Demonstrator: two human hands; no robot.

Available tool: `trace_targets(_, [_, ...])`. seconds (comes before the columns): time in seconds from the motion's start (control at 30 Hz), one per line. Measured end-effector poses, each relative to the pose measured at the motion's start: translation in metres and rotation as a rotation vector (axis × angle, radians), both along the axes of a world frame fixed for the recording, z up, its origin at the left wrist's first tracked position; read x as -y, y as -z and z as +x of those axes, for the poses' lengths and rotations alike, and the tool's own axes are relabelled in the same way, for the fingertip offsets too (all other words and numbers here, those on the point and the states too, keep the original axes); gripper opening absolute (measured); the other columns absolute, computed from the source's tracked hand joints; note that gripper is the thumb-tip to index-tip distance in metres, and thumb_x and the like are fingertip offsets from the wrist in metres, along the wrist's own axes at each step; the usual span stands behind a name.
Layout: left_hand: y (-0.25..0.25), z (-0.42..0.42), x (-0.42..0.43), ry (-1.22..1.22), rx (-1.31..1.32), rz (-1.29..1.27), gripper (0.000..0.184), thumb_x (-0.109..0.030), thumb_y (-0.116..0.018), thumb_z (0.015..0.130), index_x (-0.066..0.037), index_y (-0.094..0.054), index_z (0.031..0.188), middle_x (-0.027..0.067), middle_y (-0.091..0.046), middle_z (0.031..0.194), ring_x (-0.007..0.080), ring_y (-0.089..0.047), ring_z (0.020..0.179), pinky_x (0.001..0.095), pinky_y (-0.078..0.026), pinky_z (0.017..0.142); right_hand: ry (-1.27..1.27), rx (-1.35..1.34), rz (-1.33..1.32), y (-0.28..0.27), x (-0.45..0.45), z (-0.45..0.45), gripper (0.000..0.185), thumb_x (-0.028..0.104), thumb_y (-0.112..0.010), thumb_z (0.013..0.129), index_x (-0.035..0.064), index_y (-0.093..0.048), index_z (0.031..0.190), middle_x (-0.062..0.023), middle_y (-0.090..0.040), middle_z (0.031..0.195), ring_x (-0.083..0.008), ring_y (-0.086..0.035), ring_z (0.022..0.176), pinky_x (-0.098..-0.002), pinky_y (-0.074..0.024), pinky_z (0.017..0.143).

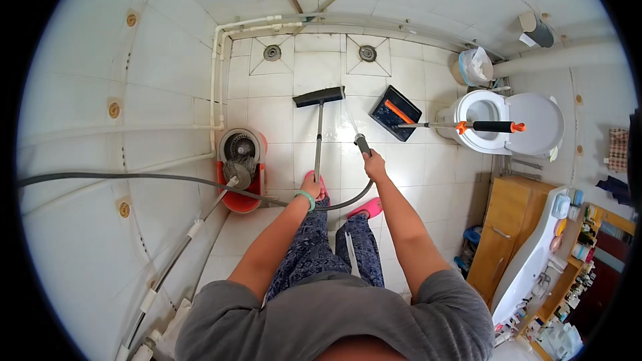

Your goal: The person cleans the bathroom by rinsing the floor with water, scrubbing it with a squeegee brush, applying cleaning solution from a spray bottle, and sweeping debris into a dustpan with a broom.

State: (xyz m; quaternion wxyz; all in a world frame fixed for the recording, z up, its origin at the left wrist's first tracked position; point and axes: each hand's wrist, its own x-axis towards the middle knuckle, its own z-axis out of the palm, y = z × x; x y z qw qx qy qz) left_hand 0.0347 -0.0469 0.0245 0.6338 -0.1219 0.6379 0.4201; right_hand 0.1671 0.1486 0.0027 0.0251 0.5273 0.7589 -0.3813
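My left hand [311,186], with a green bangle at the wrist, is closed round the grey handle of a broom [319,96]. The broom's black head rests on the white tiles. In my right hand [375,164] is a shower head [362,142] on a long grey hose [154,176]; a thin spray leaves it towards the floor near the broom head. A black dustpan [396,113] with an orange strip lies right of the spray, and its long handle reaches over the toilet.
At the left wall stands a red mop bucket [241,202] with a mop in it. The toilet [483,120] and a waste bin [473,67] are at the right, beyond a wooden cabinet [501,227]. Two floor drains [272,53] lie near the far wall.
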Motion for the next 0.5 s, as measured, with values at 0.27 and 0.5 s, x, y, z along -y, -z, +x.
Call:
trace_targets(0.27, [-0.019,-0.022,-0.005,-0.303,0.445,-0.177,0.012,-0.020,-0.040,0.088,-0.009,-0.043,0.091,0.0112,-0.051,0.074,0.0139,-0.040,0.048,0.0253,-0.036,0.041,-0.096,0.052,-0.068,-0.023,0.001,-0.034,0.033,0.028,-0.049,0.082,-0.0019,-0.056,0.094,-0.0218,-0.060,0.076,-0.0361,-0.059,0.072,-0.0415,-0.0447,0.066])
trace_targets(0.5, [-0.014,-0.010,-0.008,-0.465,0.658,-0.213,0.009,-0.015,-0.042,0.085,-0.008,-0.035,0.086,0.0119,-0.051,0.075,0.0135,-0.036,0.044,0.0239,-0.029,0.037,-0.224,0.146,-0.112,-0.025,0.008,-0.073,0.033,0.030,-0.048,0.082,-0.0007,-0.057,0.089,-0.0247,-0.059,0.079,-0.0374,-0.058,0.080,-0.0429,-0.0442,0.072])
